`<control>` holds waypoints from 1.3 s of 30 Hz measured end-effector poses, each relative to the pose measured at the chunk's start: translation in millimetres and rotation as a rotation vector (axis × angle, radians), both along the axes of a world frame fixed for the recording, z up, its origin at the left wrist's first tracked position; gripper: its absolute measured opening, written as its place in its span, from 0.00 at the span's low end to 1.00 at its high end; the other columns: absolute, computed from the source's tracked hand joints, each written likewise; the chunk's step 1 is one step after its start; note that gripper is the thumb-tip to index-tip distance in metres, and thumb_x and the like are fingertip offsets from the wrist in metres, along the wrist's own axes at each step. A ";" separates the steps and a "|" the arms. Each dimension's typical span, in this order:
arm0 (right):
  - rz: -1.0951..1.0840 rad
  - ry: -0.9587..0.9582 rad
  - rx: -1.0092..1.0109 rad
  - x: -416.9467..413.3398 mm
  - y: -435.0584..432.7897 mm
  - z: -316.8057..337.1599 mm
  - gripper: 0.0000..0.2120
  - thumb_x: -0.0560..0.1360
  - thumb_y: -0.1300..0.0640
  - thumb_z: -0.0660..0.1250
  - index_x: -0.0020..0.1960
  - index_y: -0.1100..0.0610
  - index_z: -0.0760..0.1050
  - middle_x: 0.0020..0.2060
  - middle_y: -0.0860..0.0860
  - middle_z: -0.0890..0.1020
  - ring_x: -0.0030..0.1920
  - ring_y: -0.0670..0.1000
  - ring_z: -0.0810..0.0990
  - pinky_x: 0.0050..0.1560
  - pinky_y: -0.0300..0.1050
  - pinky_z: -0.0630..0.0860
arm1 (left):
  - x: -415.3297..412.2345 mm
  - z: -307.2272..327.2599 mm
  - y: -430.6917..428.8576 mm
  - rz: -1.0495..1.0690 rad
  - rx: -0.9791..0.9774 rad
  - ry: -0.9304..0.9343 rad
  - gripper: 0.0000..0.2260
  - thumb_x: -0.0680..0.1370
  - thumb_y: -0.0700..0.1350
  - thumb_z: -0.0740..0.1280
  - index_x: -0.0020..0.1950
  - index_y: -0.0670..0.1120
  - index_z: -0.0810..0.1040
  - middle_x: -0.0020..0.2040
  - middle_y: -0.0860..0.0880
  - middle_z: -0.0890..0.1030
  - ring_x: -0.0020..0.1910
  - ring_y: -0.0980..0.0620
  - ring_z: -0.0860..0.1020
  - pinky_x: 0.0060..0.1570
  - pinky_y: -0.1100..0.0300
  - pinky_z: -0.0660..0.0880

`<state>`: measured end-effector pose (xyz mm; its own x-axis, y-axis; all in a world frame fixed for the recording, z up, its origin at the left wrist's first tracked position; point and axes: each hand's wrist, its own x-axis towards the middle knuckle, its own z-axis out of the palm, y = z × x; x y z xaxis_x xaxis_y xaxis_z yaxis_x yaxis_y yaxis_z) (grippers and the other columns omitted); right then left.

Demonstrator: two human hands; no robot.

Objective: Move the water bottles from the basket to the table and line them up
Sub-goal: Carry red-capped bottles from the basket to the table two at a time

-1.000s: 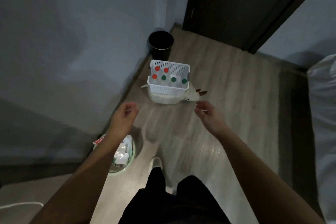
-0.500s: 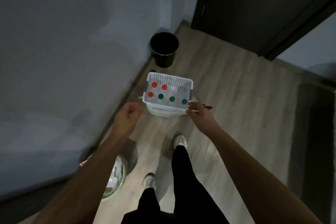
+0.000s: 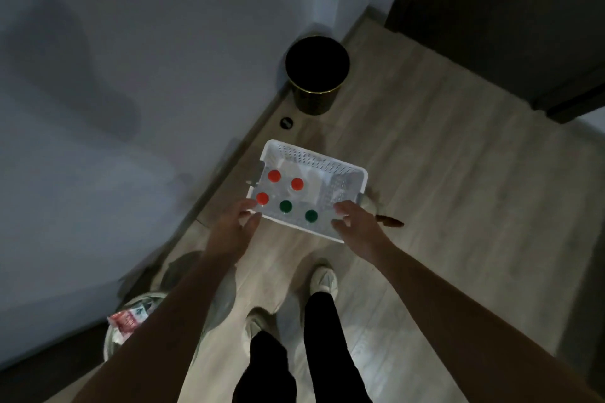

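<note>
Your left hand [image 3: 234, 228] has its fingers loosely spread, tips at the near left corner of the white basket [image 3: 314, 159]; your right hand [image 3: 355, 222] is likewise open-fingered, curled over the near right corner, and whether either truly grips the rim you cannot tell. The basket sits on the wooden floor [image 3: 442, 173], its long axis running from 10 to 4 o'clock. Inside, water bottles [image 3: 285, 205] stand upright, caps facing you: three red, two green. A black bin [image 3: 317, 75] stands at 12 o'clock beyond the basket.

White perforated basket [image 3: 322, 159], red caps [image 3: 274, 176], green caps [image 3: 285, 205], black bin [image 3: 317, 73].
</note>
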<state>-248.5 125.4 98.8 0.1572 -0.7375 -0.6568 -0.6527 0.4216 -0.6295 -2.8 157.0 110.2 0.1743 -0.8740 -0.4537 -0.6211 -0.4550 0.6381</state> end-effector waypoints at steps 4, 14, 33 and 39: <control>0.056 0.005 -0.041 19.1 -31.3 -65.9 0.20 0.79 0.58 0.64 0.69 0.57 0.67 0.66 0.52 0.74 0.67 0.51 0.71 0.65 0.44 0.67 | 10.0 -57.5 -41.5 -0.040 0.033 0.006 0.13 0.80 0.51 0.63 0.61 0.47 0.77 0.56 0.50 0.80 0.53 0.52 0.78 0.46 0.63 0.71; 0.147 -0.077 -0.219 49.9 -76.9 -192.6 0.26 0.75 0.54 0.71 0.71 0.51 0.69 0.68 0.49 0.73 0.68 0.49 0.70 0.69 0.43 0.66 | 28.7 -173.3 -113.9 -0.270 0.078 -0.046 0.20 0.74 0.46 0.72 0.65 0.49 0.73 0.59 0.50 0.77 0.54 0.50 0.78 0.55 0.53 0.78; -0.258 -0.306 -0.311 35.7 -102.7 -170.8 0.17 0.72 0.52 0.72 0.60 0.51 0.78 0.53 0.46 0.83 0.57 0.46 0.80 0.61 0.53 0.76 | 8.6 -162.4 -158.0 -0.311 -0.110 0.195 0.14 0.75 0.53 0.70 0.60 0.57 0.73 0.52 0.58 0.79 0.52 0.60 0.78 0.54 0.59 0.75; -0.312 -0.275 -0.279 25.2 -113.2 -71.5 0.15 0.70 0.48 0.73 0.55 0.48 0.78 0.49 0.46 0.83 0.52 0.48 0.81 0.56 0.51 0.78 | 9.3 -51.1 -159.3 -0.236 -0.225 0.289 0.10 0.74 0.51 0.72 0.54 0.57 0.76 0.49 0.59 0.81 0.49 0.58 0.81 0.49 0.61 0.77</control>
